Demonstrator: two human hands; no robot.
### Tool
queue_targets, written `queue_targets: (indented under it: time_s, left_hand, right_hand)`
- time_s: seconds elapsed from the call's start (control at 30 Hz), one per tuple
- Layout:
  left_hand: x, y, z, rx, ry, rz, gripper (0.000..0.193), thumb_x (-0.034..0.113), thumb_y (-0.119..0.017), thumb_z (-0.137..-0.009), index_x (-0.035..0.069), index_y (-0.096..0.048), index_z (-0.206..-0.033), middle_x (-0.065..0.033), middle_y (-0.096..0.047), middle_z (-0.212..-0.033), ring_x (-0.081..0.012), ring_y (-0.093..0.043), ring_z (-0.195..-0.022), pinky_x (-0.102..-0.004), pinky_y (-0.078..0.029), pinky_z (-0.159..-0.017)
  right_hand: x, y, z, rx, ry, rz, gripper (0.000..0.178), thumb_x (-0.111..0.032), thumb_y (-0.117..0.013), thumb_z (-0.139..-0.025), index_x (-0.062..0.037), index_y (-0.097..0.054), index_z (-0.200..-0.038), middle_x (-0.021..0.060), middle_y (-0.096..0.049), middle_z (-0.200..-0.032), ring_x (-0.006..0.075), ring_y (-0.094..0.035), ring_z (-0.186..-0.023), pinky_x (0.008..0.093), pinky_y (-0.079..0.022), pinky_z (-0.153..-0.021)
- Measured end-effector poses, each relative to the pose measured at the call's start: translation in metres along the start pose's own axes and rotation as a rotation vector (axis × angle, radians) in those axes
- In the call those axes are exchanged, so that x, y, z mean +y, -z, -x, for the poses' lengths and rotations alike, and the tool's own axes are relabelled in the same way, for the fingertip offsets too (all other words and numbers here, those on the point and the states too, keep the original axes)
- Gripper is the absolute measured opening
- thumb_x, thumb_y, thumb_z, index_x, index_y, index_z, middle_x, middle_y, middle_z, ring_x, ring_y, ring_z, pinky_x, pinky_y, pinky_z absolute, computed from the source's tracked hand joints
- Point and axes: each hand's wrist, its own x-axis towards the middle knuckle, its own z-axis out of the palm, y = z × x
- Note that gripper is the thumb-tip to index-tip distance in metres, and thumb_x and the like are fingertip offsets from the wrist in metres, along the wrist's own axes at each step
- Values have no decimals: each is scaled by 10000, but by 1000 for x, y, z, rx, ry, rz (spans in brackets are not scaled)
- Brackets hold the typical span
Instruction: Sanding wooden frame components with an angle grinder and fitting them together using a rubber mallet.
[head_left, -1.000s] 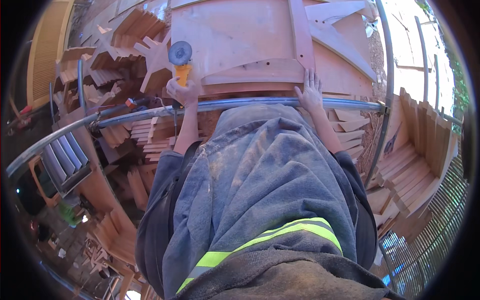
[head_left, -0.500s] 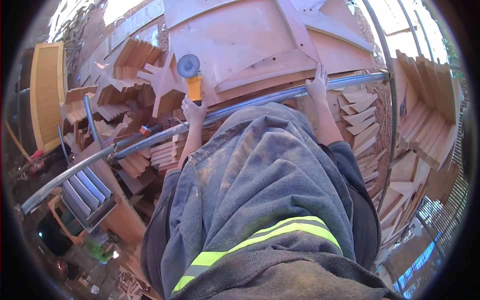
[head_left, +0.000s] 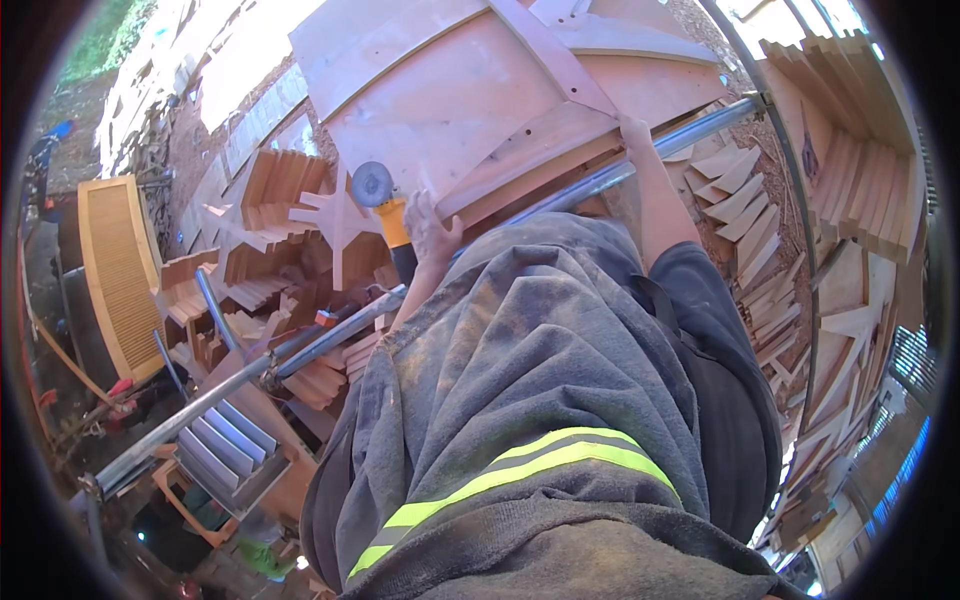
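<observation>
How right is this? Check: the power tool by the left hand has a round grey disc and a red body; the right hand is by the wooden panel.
Red is wrong: in the head view, the power tool by the left hand has a round grey disc and a yellow body; the right hand is by the wooden panel.
</observation>
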Motion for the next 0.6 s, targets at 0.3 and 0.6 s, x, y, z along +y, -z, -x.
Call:
queue_targets:
  time_s: [0.3,0.6]
  left_hand:
    - [105,-36,-104,-464,-90,69,740,301,-778,-778,-49,-515,-1375,-268,-569,-1362,-437,-545,-1326,-493,-468,-1122]
    - [122,16,-119,-477,-98,67,684,342,-846,-679,0,-648,-1238,-197,-659,-1227,-400,-627,-1217,-474,-516,-1060]
  right_hand:
    - [6,-12,-21,-107,-79,116,490,-371,-791,-878,69,-758,-1093,133,-724,-948,226,-679,-811,407,-529,-657]
    - [-38,44,-1,-531,-440,-577,973,-783,-456,-988,73,-591,-1430,208,-655,-1421,295,-586,-1357,474,-416,-1186]
